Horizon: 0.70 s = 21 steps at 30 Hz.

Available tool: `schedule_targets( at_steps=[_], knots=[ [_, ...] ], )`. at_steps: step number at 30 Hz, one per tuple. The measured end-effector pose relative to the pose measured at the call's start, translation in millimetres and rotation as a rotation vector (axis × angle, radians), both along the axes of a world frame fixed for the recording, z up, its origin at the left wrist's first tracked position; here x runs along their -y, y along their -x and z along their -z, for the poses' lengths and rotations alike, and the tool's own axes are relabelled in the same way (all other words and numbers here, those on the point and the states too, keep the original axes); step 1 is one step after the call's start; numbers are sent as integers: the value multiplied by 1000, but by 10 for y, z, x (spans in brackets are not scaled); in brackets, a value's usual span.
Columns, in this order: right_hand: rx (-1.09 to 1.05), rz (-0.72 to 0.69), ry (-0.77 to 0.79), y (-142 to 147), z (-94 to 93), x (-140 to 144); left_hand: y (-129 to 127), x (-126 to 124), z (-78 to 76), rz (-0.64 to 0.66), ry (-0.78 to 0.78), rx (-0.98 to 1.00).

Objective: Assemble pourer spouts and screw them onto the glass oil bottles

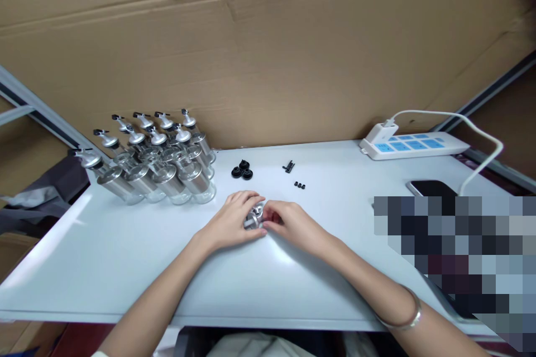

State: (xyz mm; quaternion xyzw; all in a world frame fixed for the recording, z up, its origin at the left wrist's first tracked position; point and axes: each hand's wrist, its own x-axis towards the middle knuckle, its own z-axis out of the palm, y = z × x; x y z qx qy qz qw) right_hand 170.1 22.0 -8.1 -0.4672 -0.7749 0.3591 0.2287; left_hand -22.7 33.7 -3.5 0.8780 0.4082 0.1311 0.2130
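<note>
A white table (125, 268) carries a cluster of glass bottles (159, 170) with metal pourer tops at the far left. Near the middle lie black rubber stoppers (242, 171) and small black parts (288, 167). A white power strip (412, 145) sits far right, a dark phone (431, 188) nearer. A cardboard sheet (268, 39) stands behind.
</note>
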Motion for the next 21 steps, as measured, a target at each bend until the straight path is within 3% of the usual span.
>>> schedule_targets(
  at_steps=[6, 12, 21],
  knots=[
    [22, -83, -108, -18, -79, 11, 28, -1, -24, -39, 9, 10],
    [42, -9, -149, -66, -99, -25, -14, -13, 52, -144, -47, 36],
    [-43, 84, -144, -118, -138, -51, -26, -19, 72, -137, -62, 80]
  ],
)
